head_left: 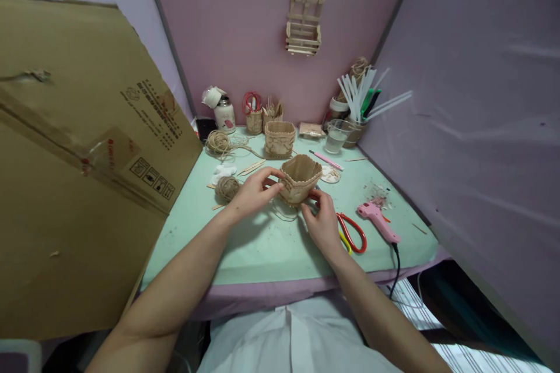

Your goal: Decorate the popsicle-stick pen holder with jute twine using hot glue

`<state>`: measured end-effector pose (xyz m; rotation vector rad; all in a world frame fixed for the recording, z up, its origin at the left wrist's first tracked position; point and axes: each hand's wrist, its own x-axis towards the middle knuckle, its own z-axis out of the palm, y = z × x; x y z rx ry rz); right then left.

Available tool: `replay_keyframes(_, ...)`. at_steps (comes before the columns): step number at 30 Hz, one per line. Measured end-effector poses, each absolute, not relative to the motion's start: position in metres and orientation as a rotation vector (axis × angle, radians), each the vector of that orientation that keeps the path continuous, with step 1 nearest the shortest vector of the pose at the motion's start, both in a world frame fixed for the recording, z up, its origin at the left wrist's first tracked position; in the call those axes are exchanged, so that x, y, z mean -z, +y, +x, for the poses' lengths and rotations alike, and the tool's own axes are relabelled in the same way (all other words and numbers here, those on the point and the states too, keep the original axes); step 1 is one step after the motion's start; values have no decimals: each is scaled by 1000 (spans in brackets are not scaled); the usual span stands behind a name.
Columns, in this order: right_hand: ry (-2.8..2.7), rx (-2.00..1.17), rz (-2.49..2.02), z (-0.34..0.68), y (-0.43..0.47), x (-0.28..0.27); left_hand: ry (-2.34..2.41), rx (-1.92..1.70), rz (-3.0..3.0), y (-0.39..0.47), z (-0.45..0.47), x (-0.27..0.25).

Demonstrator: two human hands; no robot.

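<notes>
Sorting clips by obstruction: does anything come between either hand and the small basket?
Nothing visible does. The left hand touches the basket on its left, the right hand at its lower right. The red handle loop lies right of that hand, out of the way.

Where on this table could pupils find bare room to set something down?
Front of the table, between left forearm and right forearm; also, mostly, between the cardboard box and left forearm. Crowded: the back, with basket, cup and white sticks.
</notes>
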<state>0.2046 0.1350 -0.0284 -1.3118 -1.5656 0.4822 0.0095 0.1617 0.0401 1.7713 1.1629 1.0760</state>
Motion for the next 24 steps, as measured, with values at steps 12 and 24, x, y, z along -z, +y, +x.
replay_keyframes(12,-1698,-592,-1427,193,124,17,1729,-400,2145,166,11,-18)
replay_keyframes(24,-1870,-184,-1217,212,146,-18,1674,-364,2250,165,13,-14)
